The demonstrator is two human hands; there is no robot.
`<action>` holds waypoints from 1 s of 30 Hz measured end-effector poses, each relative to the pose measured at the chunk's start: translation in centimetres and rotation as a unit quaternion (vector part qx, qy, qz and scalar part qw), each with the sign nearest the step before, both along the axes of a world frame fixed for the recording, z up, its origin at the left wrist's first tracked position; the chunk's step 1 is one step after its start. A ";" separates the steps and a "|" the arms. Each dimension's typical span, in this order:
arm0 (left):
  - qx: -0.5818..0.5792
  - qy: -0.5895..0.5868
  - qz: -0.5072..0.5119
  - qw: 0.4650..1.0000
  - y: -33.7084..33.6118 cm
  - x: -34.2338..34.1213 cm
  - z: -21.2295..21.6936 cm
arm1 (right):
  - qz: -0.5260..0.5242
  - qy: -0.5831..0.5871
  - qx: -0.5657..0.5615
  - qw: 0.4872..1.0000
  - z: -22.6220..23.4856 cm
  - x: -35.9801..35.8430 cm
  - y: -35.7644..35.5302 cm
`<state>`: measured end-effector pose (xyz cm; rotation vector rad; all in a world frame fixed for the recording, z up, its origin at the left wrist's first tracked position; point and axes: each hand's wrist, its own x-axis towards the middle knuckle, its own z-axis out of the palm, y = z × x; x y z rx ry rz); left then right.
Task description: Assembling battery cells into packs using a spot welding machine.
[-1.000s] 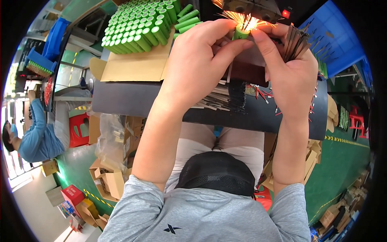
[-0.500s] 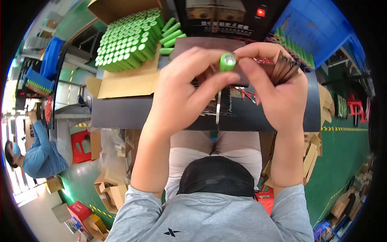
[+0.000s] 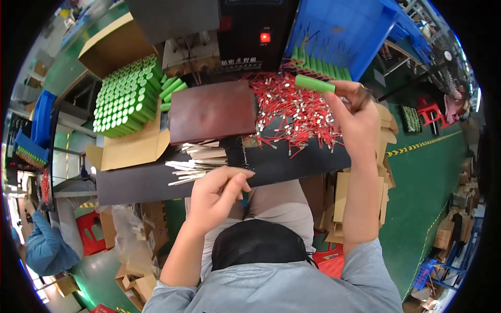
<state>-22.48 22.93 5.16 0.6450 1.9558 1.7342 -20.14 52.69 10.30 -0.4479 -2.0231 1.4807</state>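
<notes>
A green cylindrical battery cell (image 3: 314, 83) lies nearly level between the thumb and fingers of my right hand (image 3: 360, 117), raised over the right side of the table. Dark thin strips show faintly behind those fingers. Below and left of the cell spreads a pile of red wire leads with pale ends (image 3: 297, 112). My left hand (image 3: 218, 195) is at the table's front edge, its thumb and fingers pinched together; what they hold, if anything, is too small to tell. Beside it lie pale flat strips (image 3: 201, 159) and a row of thin dark wires (image 3: 244, 154).
A brown block (image 3: 213, 112) sits mid-table before a black machine with a lit red switch (image 3: 265, 37). An open carton (image 3: 133, 148) and many upright green cells (image 3: 128, 96) stand at left. A blue bin (image 3: 342, 34) with wired cells is at back right. Another person (image 3: 49, 242) sits far left.
My hands have parted. The battery cell, earlier between both hands, is now in my right hand alone, while my left has come down to the table's front edge. The view has shifted.
</notes>
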 end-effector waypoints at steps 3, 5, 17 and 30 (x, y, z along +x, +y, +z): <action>-0.002 0.082 -0.003 0.997 0.4 0.1 -0.9 | -0.131 -0.011 0.185 0.974 -1.7 -3.1 2.4; -0.012 0.097 0.002 0.995 0.9 0.1 -0.9 | -0.162 0.004 0.302 0.939 -3.7 -5.3 4.3; -0.031 0.145 0.012 0.989 0.9 -0.1 -0.5 | -0.081 0.045 0.389 0.916 -5.6 -7.7 5.2; 0.053 0.157 0.021 0.986 0.8 -0.1 -0.9 | 0.228 0.042 -0.091 0.968 -3.3 2.0 -7.2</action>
